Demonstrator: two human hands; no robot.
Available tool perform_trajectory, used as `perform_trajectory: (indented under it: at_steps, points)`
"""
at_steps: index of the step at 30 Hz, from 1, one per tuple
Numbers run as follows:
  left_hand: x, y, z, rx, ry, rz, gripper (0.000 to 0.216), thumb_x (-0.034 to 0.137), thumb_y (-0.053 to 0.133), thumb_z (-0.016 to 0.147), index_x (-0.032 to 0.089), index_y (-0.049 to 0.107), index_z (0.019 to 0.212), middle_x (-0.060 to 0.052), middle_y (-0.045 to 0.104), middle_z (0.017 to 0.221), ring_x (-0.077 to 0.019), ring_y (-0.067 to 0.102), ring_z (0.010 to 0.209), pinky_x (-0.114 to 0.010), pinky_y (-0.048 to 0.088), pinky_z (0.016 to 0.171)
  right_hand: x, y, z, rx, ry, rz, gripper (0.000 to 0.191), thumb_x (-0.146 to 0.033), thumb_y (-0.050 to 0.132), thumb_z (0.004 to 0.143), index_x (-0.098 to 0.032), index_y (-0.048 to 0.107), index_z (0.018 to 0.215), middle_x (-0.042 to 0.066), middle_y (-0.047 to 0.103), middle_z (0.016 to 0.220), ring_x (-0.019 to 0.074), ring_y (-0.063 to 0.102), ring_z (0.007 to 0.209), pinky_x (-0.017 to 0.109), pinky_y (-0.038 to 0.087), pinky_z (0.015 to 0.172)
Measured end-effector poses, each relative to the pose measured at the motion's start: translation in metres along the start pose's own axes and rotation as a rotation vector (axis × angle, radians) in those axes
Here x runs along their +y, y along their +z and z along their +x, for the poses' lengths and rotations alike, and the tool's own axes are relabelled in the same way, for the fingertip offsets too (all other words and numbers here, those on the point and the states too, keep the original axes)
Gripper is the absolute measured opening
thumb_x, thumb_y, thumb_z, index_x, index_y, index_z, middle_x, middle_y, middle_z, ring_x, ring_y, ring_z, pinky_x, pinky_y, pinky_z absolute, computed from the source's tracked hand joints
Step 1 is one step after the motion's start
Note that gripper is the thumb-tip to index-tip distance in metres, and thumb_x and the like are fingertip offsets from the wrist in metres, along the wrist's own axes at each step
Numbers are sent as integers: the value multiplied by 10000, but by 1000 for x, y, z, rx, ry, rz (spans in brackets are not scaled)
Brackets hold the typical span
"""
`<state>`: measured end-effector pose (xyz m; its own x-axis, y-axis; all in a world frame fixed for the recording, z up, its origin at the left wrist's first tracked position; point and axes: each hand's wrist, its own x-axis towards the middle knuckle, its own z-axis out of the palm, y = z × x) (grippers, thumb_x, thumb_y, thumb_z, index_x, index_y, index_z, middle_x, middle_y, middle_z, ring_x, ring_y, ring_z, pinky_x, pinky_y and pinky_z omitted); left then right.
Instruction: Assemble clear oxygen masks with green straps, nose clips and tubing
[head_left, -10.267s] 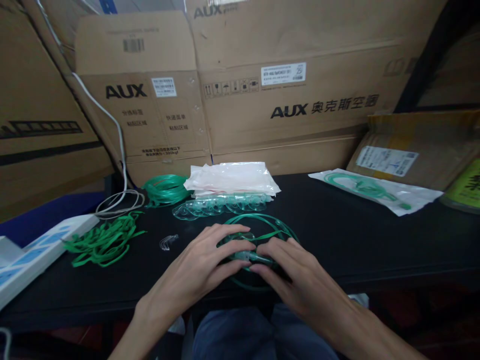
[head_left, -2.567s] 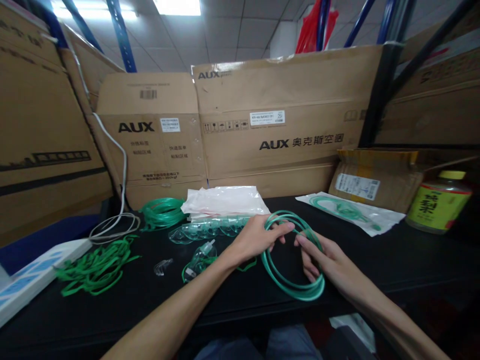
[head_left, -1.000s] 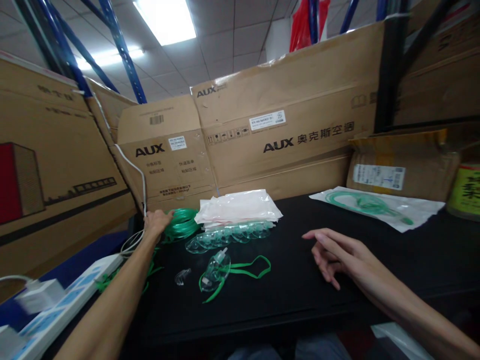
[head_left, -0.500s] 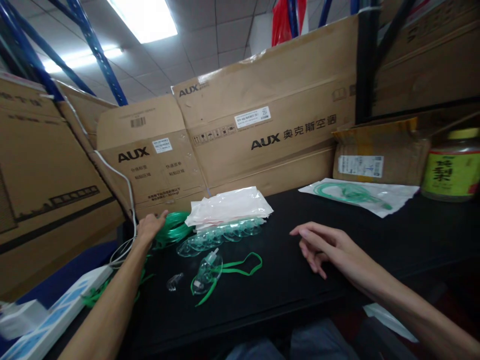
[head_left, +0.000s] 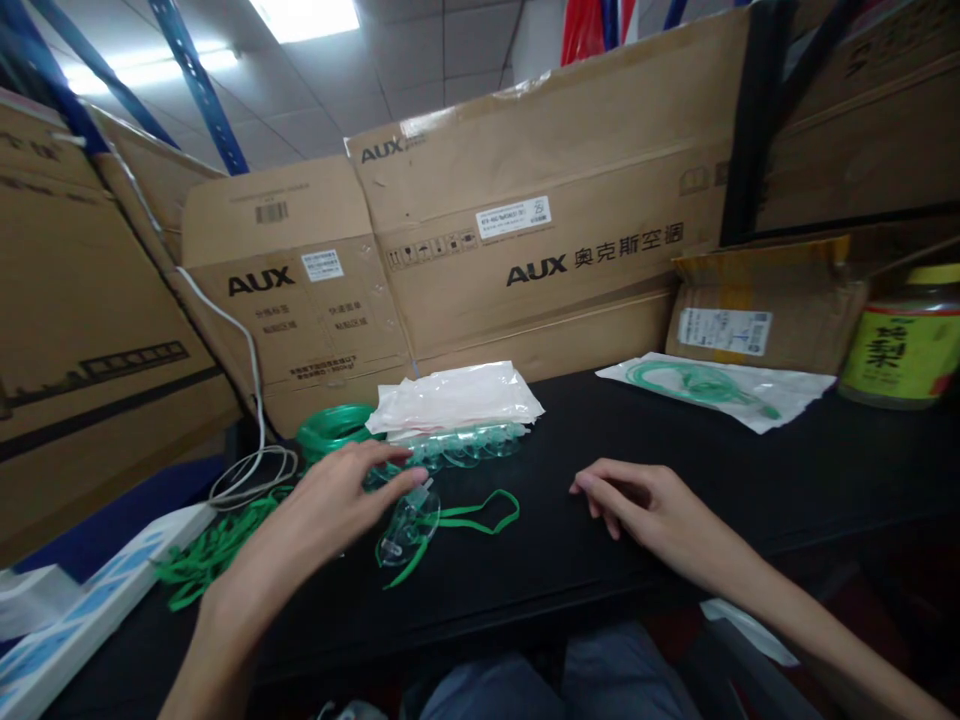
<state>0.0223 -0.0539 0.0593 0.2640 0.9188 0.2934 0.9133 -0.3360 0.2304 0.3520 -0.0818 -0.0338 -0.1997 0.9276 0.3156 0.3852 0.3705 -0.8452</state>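
My left hand (head_left: pixel 330 505) hovers over the left part of the table, thumb and fingers apart, with nothing visible between them. Just beyond its thumb lies a clear oxygen mask (head_left: pixel 409 530) with a green elastic strap (head_left: pixel 495 515) looped out to the right. A row of clear green-tinted masks (head_left: pixel 469 448) sits behind, partly covered by my fingers. Coiled green tubing (head_left: pixel 330 428) is behind my left hand. My right hand (head_left: pixel 637 500) is low over the table at the right, empty, its fingers loosely curled and a gap showing below the thumb.
White packets (head_left: pixel 457 397) are stacked behind the masks. Green straps (head_left: pixel 217 550) lie beside a power strip (head_left: pixel 112 590) at left. A packet with green tubing (head_left: pixel 697 385), a small carton (head_left: pixel 765 310) and a jar (head_left: pixel 900 340) stand right. Large cardboard (head_left: pixel 585 220) walls the back.
My left hand has moved right and nearer, from the coiled tubing to above the mask. My right hand has shifted slightly left, its fingers more curled. The small clear piece is now hidden by my left arm.
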Motion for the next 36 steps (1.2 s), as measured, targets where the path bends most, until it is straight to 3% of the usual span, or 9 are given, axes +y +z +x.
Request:
perform_trajectory:
  at_steps: [5, 8, 10, 13, 16, 25, 33, 36]
  points:
    - [-14, 34, -23, -126, -12, 107, 625, 670, 640, 808, 233, 714, 1249, -118, 714, 1239, -339, 651, 1163, -454, 482, 1035, -16, 12, 3, -6, -127, -142, 337, -379, 512, 1008, -180, 699, 810, 8, 645, 704, 132, 587, 613, 247, 421, 581]
    - [-11, 34, -21, -134, 34, 65, 541, 562, 663, 845, 231, 693, 1273, -105, 720, 1224, -309, 656, 1160, -418, 490, 1029, -31, 21, 15, -20, -264, -192, 252, -311, 543, 1007, -192, 727, 884, 29, 698, 835, 154, 642, 751, 255, 464, 678]
    - [-4, 28, -16, -97, 80, 22, 521, 554, 676, 846, 240, 693, 1261, -89, 722, 1227, -298, 651, 1169, -406, 490, 1032, -41, 28, 28, -32, -349, -201, 181, -290, 577, 993, -209, 731, 1043, 49, 709, 987, 168, 661, 845, 265, 502, 743]
    - [9, 21, -5, -36, 184, -32, 535, 582, 713, 814, 258, 698, 1239, -69, 698, 1291, -301, 607, 1242, -419, 445, 1092, -52, 38, 49, -102, -503, -192, 393, -249, 652, 950, -262, 610, 1340, 75, 632, 1317, 206, 625, 1148, 327, 502, 969]
    - [17, 22, 5, -33, 290, -109, 536, 527, 735, 823, 270, 668, 1289, -59, 655, 1369, -288, 557, 1309, -418, 379, 1149, -57, 48, 63, -158, -593, -124, 455, -200, 666, 938, -277, 586, 1379, 68, 627, 1366, 206, 567, 1276, 372, 441, 1089]
    - [24, 43, 12, 54, 297, -423, 414, 435, 726, 847, 279, 687, 1228, -39, 700, 1265, -265, 630, 1190, -389, 451, 1071, -46, 60, 72, 12, -395, 184, 177, -269, 720, 889, -228, 742, 1060, 55, 735, 1107, 214, 681, 1021, 347, 520, 931]
    - [26, 37, 11, 50, 231, -591, 674, 470, 779, 793, 318, 537, 1404, -35, 593, 1438, -271, 559, 1313, -404, 431, 1120, -55, 58, 73, 87, -190, 575, 246, -405, 727, 856, -180, 696, 950, 23, 704, 946, 180, 669, 876, 302, 512, 825]
    - [26, 38, 13, 64, 238, -594, 583, 443, 746, 829, 290, 570, 1364, -41, 629, 1391, -268, 569, 1295, -418, 409, 1134, -58, 57, 70, 101, -168, 616, 261, -427, 732, 846, -178, 689, 915, 14, 676, 917, 172, 640, 873, 299, 497, 823]
